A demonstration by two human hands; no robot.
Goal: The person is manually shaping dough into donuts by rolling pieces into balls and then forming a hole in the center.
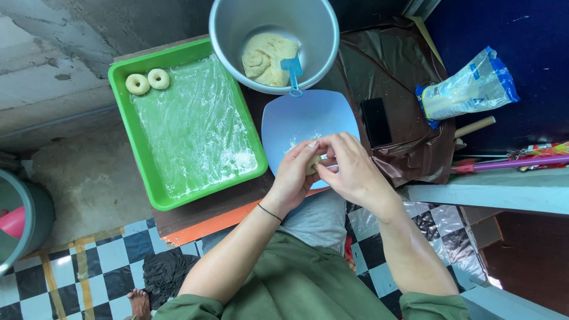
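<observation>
Left hand [294, 176] and right hand [349, 169]: both pinched around a small dough piece [313, 164], centre frame, over blue board [308, 118], apparently to catch flour. Upper left: green tray [127, 74] holding two dough rings [147, 81]. Top centre: metal bowl [225, 35] of dough.

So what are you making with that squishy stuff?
A person is shaping a small piece of dough with the left hand and right hand, above a pale blue board. Two dough rings already sit in a corner of the floured green tray. More dough waits in the metal bowl.
</observation>
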